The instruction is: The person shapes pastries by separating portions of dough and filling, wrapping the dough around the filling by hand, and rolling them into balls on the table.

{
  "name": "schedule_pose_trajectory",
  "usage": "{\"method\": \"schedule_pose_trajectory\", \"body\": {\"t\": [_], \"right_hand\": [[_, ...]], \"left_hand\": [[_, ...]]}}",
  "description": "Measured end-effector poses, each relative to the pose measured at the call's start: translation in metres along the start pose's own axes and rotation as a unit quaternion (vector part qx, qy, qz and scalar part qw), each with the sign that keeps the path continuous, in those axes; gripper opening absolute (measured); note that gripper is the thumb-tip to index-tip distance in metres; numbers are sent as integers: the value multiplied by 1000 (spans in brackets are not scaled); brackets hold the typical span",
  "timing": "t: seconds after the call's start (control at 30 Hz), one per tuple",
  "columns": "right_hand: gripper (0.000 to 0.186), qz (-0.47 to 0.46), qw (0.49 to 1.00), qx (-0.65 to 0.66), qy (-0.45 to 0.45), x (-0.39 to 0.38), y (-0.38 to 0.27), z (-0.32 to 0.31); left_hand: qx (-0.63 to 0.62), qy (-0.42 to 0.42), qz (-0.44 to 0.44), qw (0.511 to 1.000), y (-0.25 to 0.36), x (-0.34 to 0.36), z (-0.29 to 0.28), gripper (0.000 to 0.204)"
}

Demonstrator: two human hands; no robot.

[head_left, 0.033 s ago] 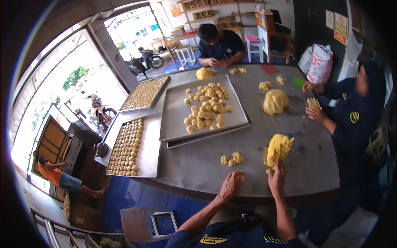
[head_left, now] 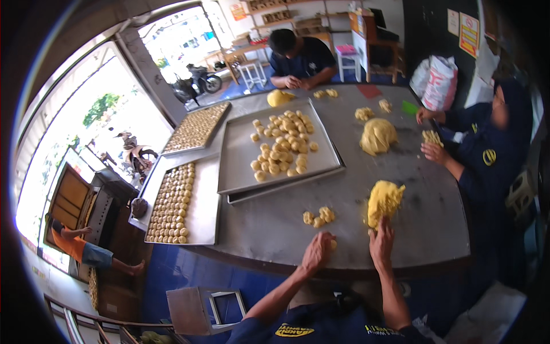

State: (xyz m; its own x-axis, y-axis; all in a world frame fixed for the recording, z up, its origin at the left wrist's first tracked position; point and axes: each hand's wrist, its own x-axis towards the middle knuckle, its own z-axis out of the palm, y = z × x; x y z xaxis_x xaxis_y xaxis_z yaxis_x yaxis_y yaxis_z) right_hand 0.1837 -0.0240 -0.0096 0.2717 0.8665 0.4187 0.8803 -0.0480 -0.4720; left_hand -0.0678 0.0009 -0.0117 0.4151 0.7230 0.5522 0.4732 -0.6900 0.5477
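Grip of left hand [head_left: 318,252] curled over table [head_left: 263,229], small dough piece [head_left: 333,245] at fingertips; whether pinched, unclear. Right hand [head_left: 381,243] touched near end of yellow dough lump [head_left: 385,200], closure unclear. Dough bits [head_left: 326,214] lay beyond left hand; tray [head_left: 236,163] farther off.

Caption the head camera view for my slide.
Right hand at a yellow dough mound, left hand near small dough pieces, dough balls on a tray.
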Motion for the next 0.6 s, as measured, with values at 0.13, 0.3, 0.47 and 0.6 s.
{"method": "schedule_pose_trajectory", "body": {"t": [0.13, 0.3, 0.47, 0.6], "right_hand": [[56, 12, 1000, -1, 3, 15, 2, 0], [64, 51, 998, 2, -37, 16, 3, -1], [77, 13, 1000, 11, 20, 15, -13, -5], [82, 18, 999, -38, 11, 23, -6, -7]], "left_hand": [[99, -20, -151, 983, -14, 47, 0, 15], [271, 6, -155, 950, -14, 76, 39, 23], [108, -15, -181, 977, -19, 48, 15, 28], [101, -115, -56, 987, 16, 8, -18, 31]]}}
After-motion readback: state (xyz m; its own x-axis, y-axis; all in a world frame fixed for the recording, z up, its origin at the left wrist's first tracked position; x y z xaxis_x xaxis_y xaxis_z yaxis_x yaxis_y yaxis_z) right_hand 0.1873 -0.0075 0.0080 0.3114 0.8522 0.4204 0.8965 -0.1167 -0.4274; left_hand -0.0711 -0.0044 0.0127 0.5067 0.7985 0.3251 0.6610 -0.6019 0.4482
